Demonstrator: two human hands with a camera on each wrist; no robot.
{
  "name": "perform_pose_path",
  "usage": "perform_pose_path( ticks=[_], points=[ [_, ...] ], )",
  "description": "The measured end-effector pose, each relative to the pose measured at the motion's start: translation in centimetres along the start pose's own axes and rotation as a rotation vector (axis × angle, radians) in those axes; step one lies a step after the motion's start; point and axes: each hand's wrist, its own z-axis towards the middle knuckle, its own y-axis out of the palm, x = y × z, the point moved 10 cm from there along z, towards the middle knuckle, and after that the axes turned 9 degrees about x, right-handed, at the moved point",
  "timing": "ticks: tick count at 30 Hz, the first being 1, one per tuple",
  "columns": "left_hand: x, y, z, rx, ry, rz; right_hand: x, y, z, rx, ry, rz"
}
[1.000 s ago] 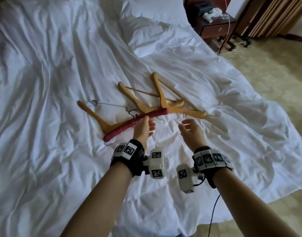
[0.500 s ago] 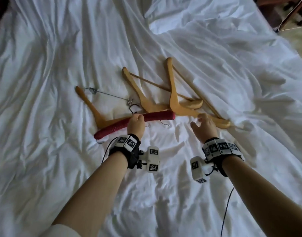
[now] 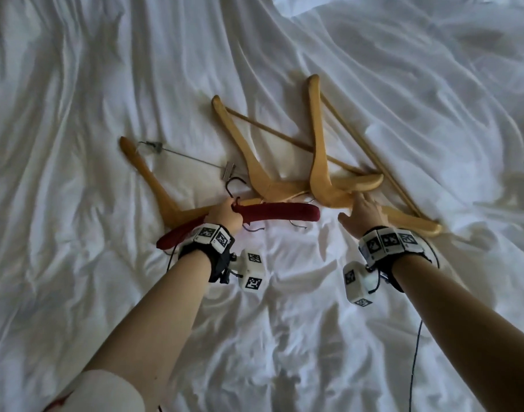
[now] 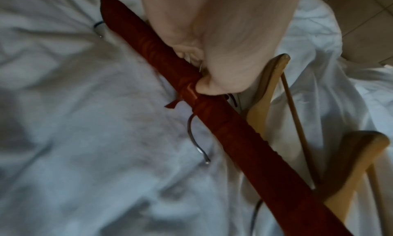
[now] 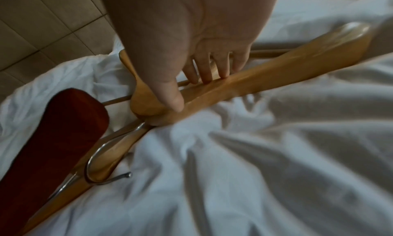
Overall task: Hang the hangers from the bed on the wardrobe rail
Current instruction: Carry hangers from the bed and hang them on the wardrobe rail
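Several hangers lie in a loose pile on the white bed sheet [image 3: 284, 322]. My left hand [image 3: 231, 205] grips the red padded hanger [image 3: 278, 211] at its middle, by the hook; in the left wrist view the thumb and fingers of that hand [image 4: 197, 68] curl round the red hanger [image 4: 234, 138]. My right hand [image 3: 356, 206] is open, and its straight fingers [image 5: 204, 75] touch the lower arm of the right wooden hanger [image 5: 276, 73] [image 3: 318, 162]. A second wooden hanger [image 3: 243, 144] overlaps it. A third, with a metal clip bar [image 3: 148, 173], lies partly under the red one.
Crumpled white bedding surrounds the pile on all sides. Metal hooks [image 3: 299, 226] stick out toward me below the red hanger. A cable [image 3: 415, 352] hangs from my right wrist. The wardrobe and its rail are out of view.
My view has tilted down and closer to the bed. The left hand has closed round the red hanger. The right hand has reached forward onto the right wooden hanger.
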Motion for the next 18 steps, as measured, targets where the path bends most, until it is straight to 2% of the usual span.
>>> perform_pose_path(
  ticks=[3, 6, 10, 14, 18],
  points=[
    [0.4, -0.1, -0.5, -0.038, 0.074, 0.146, -0.5, 0.8, 0.8, -0.031, 0.003, -0.083],
    [-0.1, 0.3, -0.7, -0.053, 0.088, 0.217, -0.8, 1.1, 1.8, -0.035, 0.032, -0.114],
    [-2.5, 3.1, -1.4, -0.167, -0.032, 0.016, -1.3, 2.4, 1.5, -0.121, 0.013, -0.213],
    [-4.2, 3.8, -2.0, -0.134, -0.107, -0.162, -1.2, 5.1, 0.3, -0.268, -0.017, -0.159],
    [-5.4, 2.7, -1.7, -0.059, -0.179, -0.257, -1.6, 5.3, -0.6, -0.256, -0.054, -0.101]
  ],
)
